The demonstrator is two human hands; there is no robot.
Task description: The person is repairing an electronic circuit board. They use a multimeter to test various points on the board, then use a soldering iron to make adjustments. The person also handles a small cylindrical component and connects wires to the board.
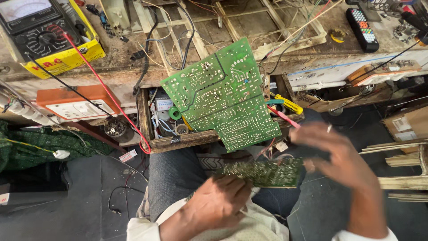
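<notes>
My left hand (214,203) grips the near edge of a small green circuit board (267,172) held over my lap, solder side up. My right hand (336,156) is blurred by motion just right of that board, fingers spread, touching or nearly touching its right edge; whether it holds anything I cannot tell. A larger green circuit board (223,93) leans tilted on the open wooden drawer (178,142) in front of me.
The drawer holds wires, tape rolls and a yellow-handled tool (287,103). On the workbench (232,27) lie an analogue multimeter (38,29) in a yellow box with red and black leads, a remote control (362,29) and loose wires. An orange socket box (76,102) hangs at left.
</notes>
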